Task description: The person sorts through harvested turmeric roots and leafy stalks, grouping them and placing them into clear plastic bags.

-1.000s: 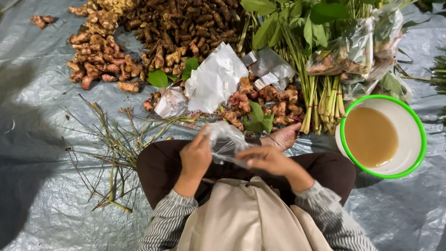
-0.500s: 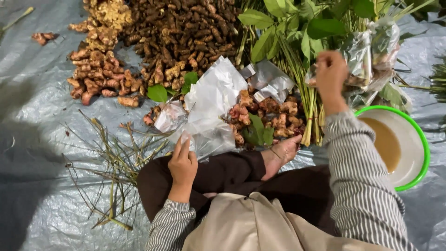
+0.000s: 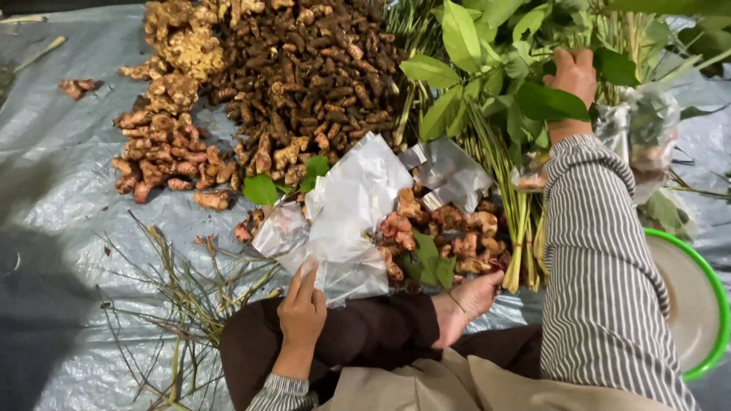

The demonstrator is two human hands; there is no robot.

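My left hand (image 3: 301, 308) rests by my knee with its fingers on the lower edge of a stack of clear plastic bags (image 3: 346, 217) lying over the roots. My right hand (image 3: 572, 76), in a striped sleeve, reaches far forward into a bunch of green leafy stems (image 3: 487, 84), with its fingers closed among the leaves. A filled plastic bag (image 3: 647, 133) lies just right of that wrist. My bare foot (image 3: 468, 301) shows between the two arms.
Piles of dark small rhizomes (image 3: 304, 68) and pale ginger-like roots (image 3: 164, 144) lie on a grey tarp (image 3: 68, 228). Lemongrass stalks (image 3: 518, 228), reddish roots (image 3: 457, 236), dry grass trimmings (image 3: 183, 304) and a green-rimmed white bowl (image 3: 704, 304) surround me.
Both hands were together on a plastic bag a second ago. My right hand has since swung up and right into the leaves, while my left hand dropped to the bag stack.
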